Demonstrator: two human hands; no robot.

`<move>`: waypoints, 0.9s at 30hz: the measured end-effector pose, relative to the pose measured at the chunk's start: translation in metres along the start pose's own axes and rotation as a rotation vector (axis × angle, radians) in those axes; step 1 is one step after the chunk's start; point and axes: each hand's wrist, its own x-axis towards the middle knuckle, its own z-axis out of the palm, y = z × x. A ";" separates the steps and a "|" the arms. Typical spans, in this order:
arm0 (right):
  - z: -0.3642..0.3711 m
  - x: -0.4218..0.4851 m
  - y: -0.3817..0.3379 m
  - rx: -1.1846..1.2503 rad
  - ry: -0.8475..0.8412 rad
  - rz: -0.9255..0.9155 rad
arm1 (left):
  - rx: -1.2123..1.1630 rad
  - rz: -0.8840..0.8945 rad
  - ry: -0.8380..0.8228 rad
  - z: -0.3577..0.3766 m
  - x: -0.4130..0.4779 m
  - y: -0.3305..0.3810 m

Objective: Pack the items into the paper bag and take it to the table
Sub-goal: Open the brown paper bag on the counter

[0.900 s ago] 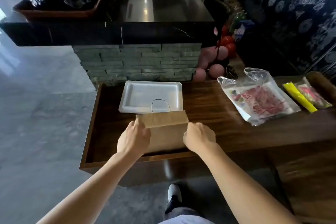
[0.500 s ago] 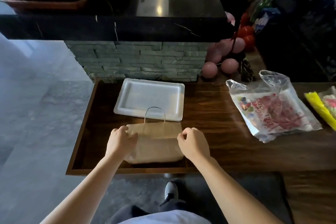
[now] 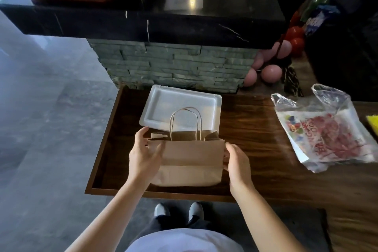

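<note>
Head view. Brown paper bag point(image 3: 190, 161) stands upright near the front edge of the dark wooden table point(image 3: 251, 129), mouth partly open, its two twisted paper handles arching up over the top edge.

Left hand point(image 3: 143, 153) is on the bag's left side: thumb lies across the front panel, the fingers point(image 3: 141, 135) wrap round toward the back at the upper left corner, so this hand is clamped on the bag. Right hand point(image 3: 237, 159) sits at the bag's right edge, its fingers point(image 3: 230, 147) loosely curled and slightly parted; they meet the side crease, but whether they actually grip the paper or only rest against it cannot be told.

Just beyond the left fingers, behind the bag: a white foam tray point(image 3: 180, 108), lying flat, its near edge partly hidden by the bag and handles.

Well to the right of the right fingers: a clear plastic bag point(image 3: 321, 129) with red printed contents, lying flat on the table. A yellow item point(image 3: 372, 122) shows only as a sliver at the frame's right edge.

Beyond the tray, a stacked-stone base carrying a black marble counter point(image 3: 143, 24). Pink and red balloons point(image 3: 272, 72) cluster at the far right of the stone.

Below the hands, two grey shoes point(image 3: 179, 208) on the floor.
</note>
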 end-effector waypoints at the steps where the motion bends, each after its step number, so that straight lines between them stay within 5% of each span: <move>1: 0.002 -0.001 -0.003 0.080 -0.015 0.074 | -0.034 0.069 -0.031 -0.001 0.000 0.002; 6: 0.008 -0.004 -0.015 0.044 -0.162 0.133 | -0.005 0.329 -0.181 -0.011 0.002 0.006; 10: 0.002 -0.005 -0.028 -0.024 -0.336 0.002 | 0.319 0.538 -0.306 -0.028 0.007 0.008; 15: -0.013 -0.011 -0.048 -0.518 -0.508 -0.288 | 0.756 0.865 -0.327 -0.041 0.005 0.011; 21: -0.001 -0.021 -0.073 -1.116 -0.532 -0.715 | 0.937 1.228 -0.689 -0.056 0.021 0.004; 24: 0.016 -0.027 -0.079 -1.242 -0.523 -1.023 | 1.027 1.335 -0.798 -0.060 0.033 0.011; 27: 0.033 -0.035 -0.079 -1.268 -0.651 -1.129 | 1.101 1.375 -0.870 -0.059 0.038 0.014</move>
